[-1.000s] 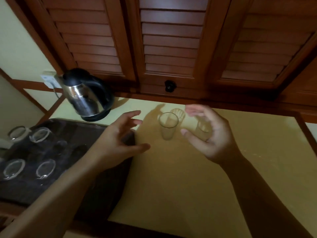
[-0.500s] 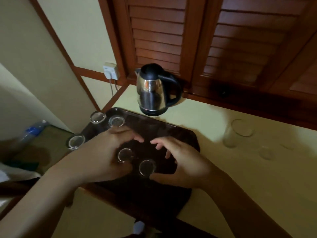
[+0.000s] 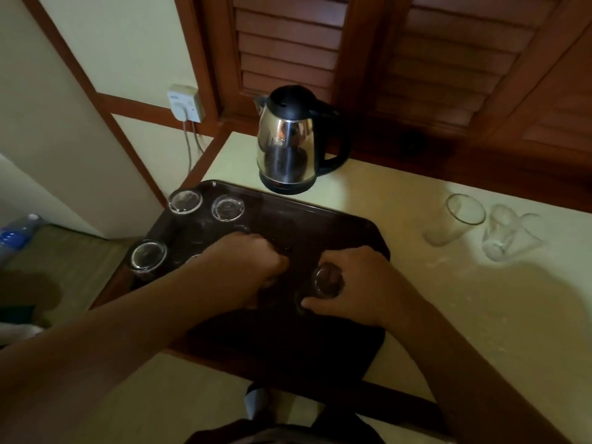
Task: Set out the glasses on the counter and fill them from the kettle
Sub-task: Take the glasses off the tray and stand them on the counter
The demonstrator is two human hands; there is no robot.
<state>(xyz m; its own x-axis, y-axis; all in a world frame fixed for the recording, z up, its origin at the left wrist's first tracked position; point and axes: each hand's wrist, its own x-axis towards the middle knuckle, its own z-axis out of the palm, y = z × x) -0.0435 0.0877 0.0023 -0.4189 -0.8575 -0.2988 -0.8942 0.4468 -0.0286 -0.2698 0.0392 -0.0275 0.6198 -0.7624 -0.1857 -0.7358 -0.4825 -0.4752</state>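
Observation:
A dark tray (image 3: pixel 346 219) lies at the left end of the pale counter (image 3: pixel 480 315). Upturned glasses stand on it: two at the back left (image 3: pixel 185 201) (image 3: pixel 227 207) and one at the left edge (image 3: pixel 148 255). My right hand (image 3: pixel 355 283) is closed around another upturned glass (image 3: pixel 327 281) on the tray. My left hand (image 3: pixel 253 264) is clenched over a glass that it almost wholly hides. Two clear glasses stand upright on the counter to the right (image 3: pixel 455 219) (image 3: pixel 503 233). The steel kettle (image 3: pixel 288 139) with black lid and handle stands behind the tray.
Louvred wooden doors (image 3: pixel 416 59) run along the back of the counter. A wall socket (image 3: pixel 185 102) with a cable sits left of the kettle. Left of the counter lies a plastic bottle (image 3: pixel 16 232) on a lower surface. The counter's wooden front edge (image 3: pixel 400 402) is near me.
My view swung from the two glasses on the counter left to the tray. Both hands moved onto the tray and closed, each around an upturned glass.

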